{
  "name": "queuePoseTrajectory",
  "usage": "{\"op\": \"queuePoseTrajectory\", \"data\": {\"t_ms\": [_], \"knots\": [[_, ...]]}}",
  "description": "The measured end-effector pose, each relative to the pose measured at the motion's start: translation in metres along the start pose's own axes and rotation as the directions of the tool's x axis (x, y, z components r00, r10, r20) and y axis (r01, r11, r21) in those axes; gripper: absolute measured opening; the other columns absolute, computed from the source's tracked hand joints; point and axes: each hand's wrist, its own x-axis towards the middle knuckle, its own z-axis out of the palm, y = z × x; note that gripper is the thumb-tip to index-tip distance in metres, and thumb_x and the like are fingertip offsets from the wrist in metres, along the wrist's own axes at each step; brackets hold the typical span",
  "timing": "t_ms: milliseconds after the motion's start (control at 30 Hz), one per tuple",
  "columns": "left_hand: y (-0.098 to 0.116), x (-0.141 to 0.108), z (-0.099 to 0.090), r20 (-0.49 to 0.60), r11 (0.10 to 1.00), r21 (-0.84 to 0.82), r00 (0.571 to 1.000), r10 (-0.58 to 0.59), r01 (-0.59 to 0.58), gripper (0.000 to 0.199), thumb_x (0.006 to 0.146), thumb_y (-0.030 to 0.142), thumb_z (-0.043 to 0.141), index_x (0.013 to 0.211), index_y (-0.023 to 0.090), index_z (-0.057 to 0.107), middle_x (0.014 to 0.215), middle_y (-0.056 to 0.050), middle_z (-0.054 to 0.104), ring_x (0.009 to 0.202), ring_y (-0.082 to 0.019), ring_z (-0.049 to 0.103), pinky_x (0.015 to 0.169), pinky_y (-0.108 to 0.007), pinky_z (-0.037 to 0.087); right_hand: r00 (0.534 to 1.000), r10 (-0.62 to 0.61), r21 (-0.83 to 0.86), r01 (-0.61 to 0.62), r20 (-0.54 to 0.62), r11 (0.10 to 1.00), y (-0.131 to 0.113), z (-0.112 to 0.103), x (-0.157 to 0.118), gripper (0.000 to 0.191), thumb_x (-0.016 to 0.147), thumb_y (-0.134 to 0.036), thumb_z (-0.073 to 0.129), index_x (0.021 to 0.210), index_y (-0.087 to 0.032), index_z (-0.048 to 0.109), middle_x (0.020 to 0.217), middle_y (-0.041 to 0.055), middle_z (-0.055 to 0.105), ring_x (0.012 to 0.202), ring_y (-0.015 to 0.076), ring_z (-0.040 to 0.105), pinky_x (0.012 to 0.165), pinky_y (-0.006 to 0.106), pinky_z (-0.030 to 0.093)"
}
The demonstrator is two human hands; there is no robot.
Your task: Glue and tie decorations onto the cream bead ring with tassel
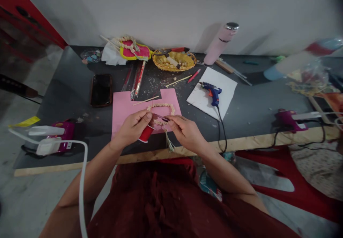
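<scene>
Over the pink sheet, my left hand is closed in a pinch; what lies between its fingertips is too small to make out. My right hand grips a slim, dark, pointed tool, whose tip reaches toward the left fingertips. Its exact kind is unclear. Just behind both hands lies a loop of pale beads, partly hidden by them. A tassel of pale green strands hangs by the table's front edge. Beneath my left fingers rests a spool of red thread.
A blue glue gun lies on a white board, its cord running over the front edge. Behind are a wicker basket with pliers and a pink bottle. A phone and a purple power strip are leftward.
</scene>
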Motion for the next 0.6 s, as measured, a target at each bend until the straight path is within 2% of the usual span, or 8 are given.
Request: {"op": "queuePoseTrajectory", "data": {"t_ms": [133,300,400,600], "knots": [[0.000,-0.001,0.003,-0.029,0.999,0.051,1.000,0.005,-0.004,0.042,0.096,0.053,0.046,0.079,0.017,0.061,0.073,-0.001,0.064,0.064,-0.012,0.058,0.058,-0.021,0.045,0.997,-0.028,-0.093,0.021,-0.078,0.995,0.003,0.002,-0.001,0.031,0.098,-0.030,0.045,0.116,-0.016,0.066,0.110,0.0132,0.071,0.099,0.0232,0.067,0.086,0.036,0.051],[0.002,-0.002,0.004,-0.112,0.993,0.112,0.993,0.043,-0.030,0.039,0.098,0.050,0.045,0.087,0.017,0.063,0.076,-0.002,0.067,0.067,-0.013,0.061,0.061,-0.022,0.046,0.998,0.014,0.056,-0.011,-0.063,0.998,0.009,0.004,-0.001,0.025,0.097,-0.031,0.050,0.112,-0.019,0.066,0.106,0.0086,0.073,0.095,0.0188,0.069,0.083,0.030,0.052],[0.004,-0.002,0.003,-0.104,0.985,0.163,0.992,0.064,-0.046,0.038,0.099,0.047,0.044,0.083,0.018,0.062,0.074,-0.002,0.067,0.067,-0.013,0.061,0.061,-0.022,0.046,0.998,0.005,0.068,-0.001,-0.064,0.998,0.011,0.005,-0.002,0.024,0.097,-0.030,0.051,0.112,-0.020,0.066,0.107,0.0084,0.073,0.096,0.0187,0.068,0.084,0.031,0.052],[0.005,-0.002,0.005,-0.084,0.964,0.252,0.990,0.109,-0.085,0.035,0.099,0.043,0.043,0.080,0.019,0.059,0.073,-0.002,0.066,0.067,-0.013,0.061,0.063,-0.023,0.045,0.995,-0.043,-0.036,0.040,-0.092,0.999,0.008,0.005,-0.001,0.024,0.097,-0.028,0.049,0.113,-0.018,0.065,0.109,0.0105,0.072,0.099,0.0202,0.068,0.086,0.034,0.053]]}}
